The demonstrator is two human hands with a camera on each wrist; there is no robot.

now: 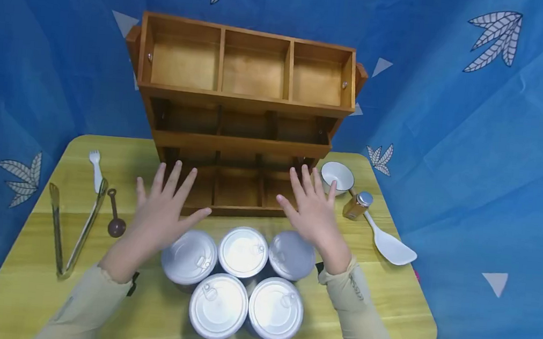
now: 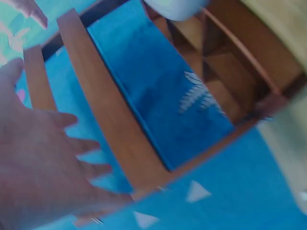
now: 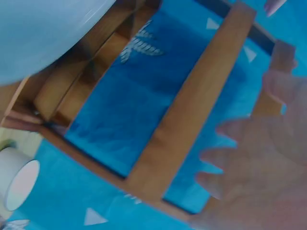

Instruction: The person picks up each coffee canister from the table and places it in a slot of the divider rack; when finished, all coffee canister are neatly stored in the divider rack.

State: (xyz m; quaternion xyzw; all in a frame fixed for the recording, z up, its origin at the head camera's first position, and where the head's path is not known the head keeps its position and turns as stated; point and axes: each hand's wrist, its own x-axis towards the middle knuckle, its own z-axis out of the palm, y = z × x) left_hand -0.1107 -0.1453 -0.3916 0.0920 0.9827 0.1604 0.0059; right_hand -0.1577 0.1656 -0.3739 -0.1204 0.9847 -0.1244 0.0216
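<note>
Five silver-lidded cans are clustered at the 6 o'clock edge of the yellow table, right below both hands. The left hand and right hand are held above them with fingers spread wide, nothing gripped. A three-tier wooden rack is stood at 12 o'clock. Tongs, a brown spoon and a white fork are laid out at 9 o'clock; a white bowl, spice jar and white spatula at 3.
</note>
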